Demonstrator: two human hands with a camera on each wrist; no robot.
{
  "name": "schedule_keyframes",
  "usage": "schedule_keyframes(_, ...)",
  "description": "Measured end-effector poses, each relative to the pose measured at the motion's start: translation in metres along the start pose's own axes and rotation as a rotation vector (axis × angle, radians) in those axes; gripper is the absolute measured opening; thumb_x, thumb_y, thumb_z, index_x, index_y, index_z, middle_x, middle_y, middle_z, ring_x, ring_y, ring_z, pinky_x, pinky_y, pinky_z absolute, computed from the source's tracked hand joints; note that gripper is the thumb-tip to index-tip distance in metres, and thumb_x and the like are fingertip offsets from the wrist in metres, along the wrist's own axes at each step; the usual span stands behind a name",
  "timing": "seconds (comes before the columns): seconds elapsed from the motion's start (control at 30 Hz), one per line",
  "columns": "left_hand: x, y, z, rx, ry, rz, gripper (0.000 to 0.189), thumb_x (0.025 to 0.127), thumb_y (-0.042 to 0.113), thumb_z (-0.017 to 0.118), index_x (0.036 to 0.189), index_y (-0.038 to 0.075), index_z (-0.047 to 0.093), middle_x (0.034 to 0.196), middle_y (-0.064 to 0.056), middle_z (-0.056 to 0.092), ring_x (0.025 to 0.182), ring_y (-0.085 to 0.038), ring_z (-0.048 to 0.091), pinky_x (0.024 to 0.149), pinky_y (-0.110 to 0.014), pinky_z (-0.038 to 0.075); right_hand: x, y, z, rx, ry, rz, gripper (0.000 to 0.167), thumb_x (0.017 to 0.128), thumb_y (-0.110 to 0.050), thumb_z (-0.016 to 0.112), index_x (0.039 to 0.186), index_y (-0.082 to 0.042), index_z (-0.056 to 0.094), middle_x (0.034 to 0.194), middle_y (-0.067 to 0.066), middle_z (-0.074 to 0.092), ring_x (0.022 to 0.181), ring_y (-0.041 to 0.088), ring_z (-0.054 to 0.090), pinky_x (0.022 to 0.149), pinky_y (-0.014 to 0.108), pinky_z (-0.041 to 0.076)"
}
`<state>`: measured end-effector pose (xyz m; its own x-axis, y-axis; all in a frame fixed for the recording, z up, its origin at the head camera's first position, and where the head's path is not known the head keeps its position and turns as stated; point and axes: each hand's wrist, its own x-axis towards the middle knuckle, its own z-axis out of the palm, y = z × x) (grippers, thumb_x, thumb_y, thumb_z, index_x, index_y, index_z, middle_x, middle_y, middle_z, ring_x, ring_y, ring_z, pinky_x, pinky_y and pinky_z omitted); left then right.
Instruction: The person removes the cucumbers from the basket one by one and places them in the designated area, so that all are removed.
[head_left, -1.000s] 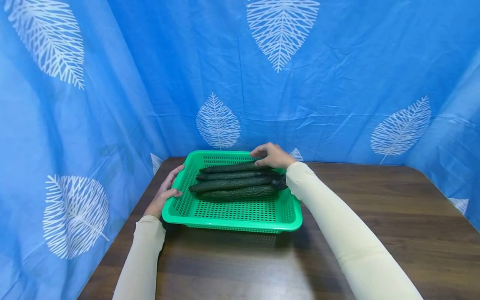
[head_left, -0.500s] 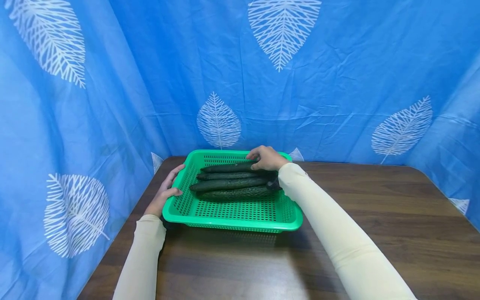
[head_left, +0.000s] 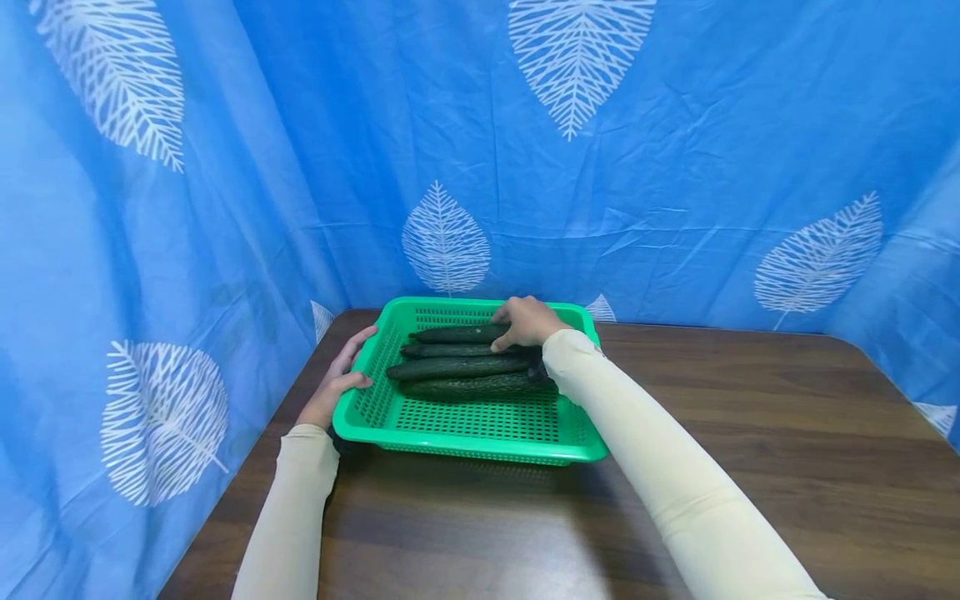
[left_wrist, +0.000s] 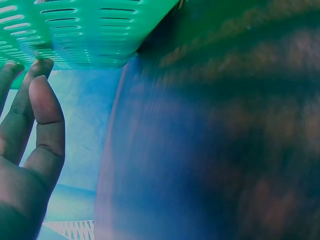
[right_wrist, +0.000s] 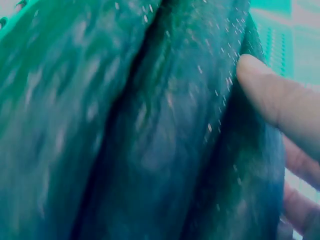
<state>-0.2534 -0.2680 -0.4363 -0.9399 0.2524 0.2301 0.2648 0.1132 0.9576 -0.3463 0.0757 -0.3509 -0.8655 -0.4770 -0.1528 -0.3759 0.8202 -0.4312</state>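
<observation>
Several long dark green cucumbers (head_left: 457, 367) lie side by side in a green perforated plastic basket (head_left: 480, 450) on the table. My left hand (head_left: 337, 383) holds the basket's left side, thumb over the rim and fingers on the outer wall. From below, the left wrist view shows fingertips (left_wrist: 42, 67) against the slotted wall. My right hand (head_left: 525, 322) reaches in from the right and grips the farthest cucumber (head_left: 457, 334), thumb on its near side and fingers behind. Close up in the right wrist view, the thumb (right_wrist: 270, 90) touches that cucumber. Hand and sleeve hide the cucumbers' right ends.
A brown wooden table (head_left: 750, 400) extends right of the basket and toward me. Blue cloth (head_left: 675, 167) with white leaf prints hangs at the back and along the left, close behind the table's far edge.
My right hand has moved left along the farthest cucumber and settled lower around it. My left hand stays on the basket; the whole head view has shifted slightly.
</observation>
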Motion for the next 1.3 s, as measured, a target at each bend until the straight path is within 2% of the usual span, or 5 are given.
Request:
schedule_keyframes(0.13, 0.001, -0.001, 0.0, -0.049, -0.014, 0.002, 0.085, 0.09, 0.0, 0.045, 0.171, 0.001, 0.021, 0.153, 0.002, 0.046, 0.121, -0.006, 0.056, 0.089, -0.022, 0.052, 0.003, -0.002, 0.006, -0.043, 0.044, 0.052, 0.057, 0.095, -0.031, 0.086, 0.144, -0.007, 0.071, 0.15, 0.013, 0.065, 0.133, 0.036, 0.063, 0.105, 0.051, 0.059)
schedule_keyframes(0.33, 0.001, 0.0, 0.0, -0.084, -0.013, -0.015, 0.086, 0.089, -0.002, 0.045, 0.171, 0.0, 0.019, 0.158, -0.009, 0.043, 0.125, -0.005, 0.056, 0.098, -0.02, 0.052, 0.005, -0.003, 0.01, -0.017, 0.103, 0.06, 0.047, 0.094, -0.028, 0.086, 0.135, -0.008, 0.077, 0.142, 0.013, 0.068, 0.131, 0.039, 0.056, 0.103, 0.054, 0.057)
schedule_keyframes(0.83, 0.0, -0.003, 0.0, -0.143, -0.034, -0.018, 0.087, 0.088, -0.001, 0.045, 0.171, 0.001, 0.02, 0.144, -0.002, 0.052, 0.119, -0.012, 0.058, 0.092, -0.023, 0.056, -0.004, 0.003, -0.007, 0.152, 0.17, -0.06, 0.042, 0.091, -0.016, 0.088, 0.129, 0.0, 0.079, 0.138, 0.02, 0.071, 0.13, 0.039, 0.063, 0.107, 0.054, 0.057)
schedule_keyframes(1.07, 0.0, -0.001, 0.0, -0.087, -0.012, -0.01, 0.087, 0.088, 0.001, 0.045, 0.171, 0.0, 0.021, 0.146, -0.003, 0.05, 0.118, -0.009, 0.057, 0.091, -0.023, 0.053, -0.013, 0.003, -0.016, 0.216, 0.197, -0.105, 0.044, 0.09, -0.017, 0.088, 0.129, 0.001, 0.078, 0.141, 0.021, 0.069, 0.135, 0.041, 0.059, 0.105, 0.056, 0.057)
schedule_keyframes(1.3, 0.001, 0.001, 0.0, -0.067, -0.001, -0.018, 0.086, 0.089, 0.001, 0.043, 0.171, 0.0, 0.019, 0.154, -0.013, 0.045, 0.118, -0.007, 0.056, 0.093, -0.024, 0.051, -0.024, 0.003, -0.025, 0.237, 0.228, -0.164, 0.043, 0.089, -0.017, 0.088, 0.128, 0.0, 0.079, 0.136, 0.02, 0.072, 0.12, 0.038, 0.066, 0.09, 0.051, 0.058)
